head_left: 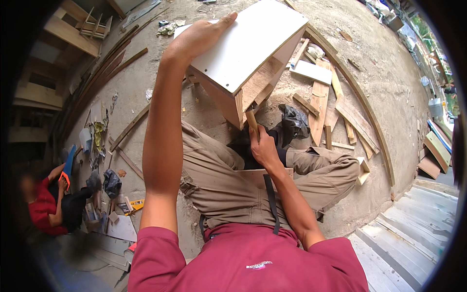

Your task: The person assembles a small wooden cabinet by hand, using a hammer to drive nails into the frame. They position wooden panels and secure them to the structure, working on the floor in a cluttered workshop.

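Two hands on it: left hand [202, 41] lies over the white-topped box [260, 41] past the knees, probably steadying it, can't tell finger spread; right hand [265, 147] grips a wooden stick [251, 119].

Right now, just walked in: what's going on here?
A person sitting low has their left hand on the white top panel of a wooden box. Their right hand grips a wooden handle by the box's open side; what its far end is, I can't tell. Scrap boards lie on the ground to the right. Another person in red sits at far left.
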Demonstrator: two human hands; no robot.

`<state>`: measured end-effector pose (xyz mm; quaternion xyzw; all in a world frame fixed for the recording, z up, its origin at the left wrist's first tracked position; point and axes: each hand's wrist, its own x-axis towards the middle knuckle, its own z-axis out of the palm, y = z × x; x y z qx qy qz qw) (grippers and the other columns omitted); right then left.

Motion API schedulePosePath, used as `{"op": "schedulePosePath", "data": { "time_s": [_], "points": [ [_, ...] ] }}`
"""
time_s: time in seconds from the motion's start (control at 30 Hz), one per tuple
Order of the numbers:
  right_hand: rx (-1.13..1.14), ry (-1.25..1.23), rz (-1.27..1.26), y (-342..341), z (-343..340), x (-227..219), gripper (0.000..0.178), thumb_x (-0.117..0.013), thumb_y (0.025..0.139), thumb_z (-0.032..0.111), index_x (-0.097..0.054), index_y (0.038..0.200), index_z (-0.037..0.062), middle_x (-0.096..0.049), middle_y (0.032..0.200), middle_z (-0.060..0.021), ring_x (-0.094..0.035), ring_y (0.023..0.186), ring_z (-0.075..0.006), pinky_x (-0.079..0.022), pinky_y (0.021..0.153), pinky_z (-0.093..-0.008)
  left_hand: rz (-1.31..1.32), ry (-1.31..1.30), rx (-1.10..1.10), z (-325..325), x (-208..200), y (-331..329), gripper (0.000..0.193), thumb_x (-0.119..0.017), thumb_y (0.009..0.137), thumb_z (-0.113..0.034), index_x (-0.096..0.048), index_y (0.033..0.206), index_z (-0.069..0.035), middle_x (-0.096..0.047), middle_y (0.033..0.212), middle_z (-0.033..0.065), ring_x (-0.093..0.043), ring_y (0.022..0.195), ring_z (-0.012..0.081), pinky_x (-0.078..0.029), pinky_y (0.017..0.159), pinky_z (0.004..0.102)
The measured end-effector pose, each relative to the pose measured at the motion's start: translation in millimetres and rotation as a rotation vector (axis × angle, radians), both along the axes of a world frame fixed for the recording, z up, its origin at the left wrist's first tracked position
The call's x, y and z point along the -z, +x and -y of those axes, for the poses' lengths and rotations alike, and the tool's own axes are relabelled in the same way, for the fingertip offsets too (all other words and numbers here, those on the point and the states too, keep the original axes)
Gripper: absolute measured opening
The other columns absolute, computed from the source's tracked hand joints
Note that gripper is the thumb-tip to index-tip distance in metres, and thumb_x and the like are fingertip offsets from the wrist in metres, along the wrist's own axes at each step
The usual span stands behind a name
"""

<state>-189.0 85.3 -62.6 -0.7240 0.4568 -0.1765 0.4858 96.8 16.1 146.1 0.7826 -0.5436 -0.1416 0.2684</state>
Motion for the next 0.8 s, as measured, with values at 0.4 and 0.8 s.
{"op": "schedulePosePath", "data": {
  "time_s": [0.4, 0.8],
  "points": [
    [-0.059, -0.031, -0.052, -10, 3, -6, 0.042, -0.047, 0.103, 0.035, -0.054, 0.120, -0.0022, -0.063, 0.081, -0.0376, -0.062, 0.085, -0.0559, -0.049, 0.073, -0.0608, -0.120, 0.238, -0.107, -13, -43, -38, 0.090, -0.043, 0.088, -0.081, -0.072, 0.113, 0.001, -0.066, 0.109, 0.0288, -0.063, 0.109, 0.0366, -0.051, 0.093, 0.0451],
    [-0.114, -0.041, -0.043, -19, 16, -7, 0.040, -0.047, 0.104, 0.034, -0.055, 0.116, -0.0033, -0.063, 0.084, -0.0360, -0.061, 0.085, -0.0547, -0.048, 0.070, -0.0596, -0.006, 0.085, -0.151, -9, -22, -25, 0.099, -0.042, 0.083, -0.087, -0.075, 0.105, 0.004, -0.070, 0.104, 0.0279, -0.069, 0.106, 0.0342, -0.051, 0.095, 0.0465]
  ]
}}
